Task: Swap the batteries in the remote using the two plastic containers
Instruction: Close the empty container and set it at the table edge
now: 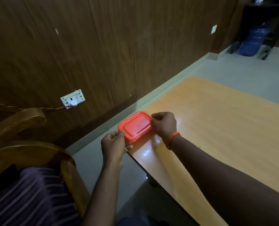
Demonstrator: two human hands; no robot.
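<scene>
- Head camera: I am watching the red-lidded container (136, 126) being held at the table's (217, 128) near-left corner.
- Left hand (113, 145) is pinching its near end, thumb on the lid.
- Right hand (164, 123) is gripping its far end, fingers curled.

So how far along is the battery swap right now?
Nothing looks done: the red container is closed. In hand: the left hand and right hand grip its ends at the table corner. Left: opening it and the whole swap; no remote, batteries or second container in view.
</scene>
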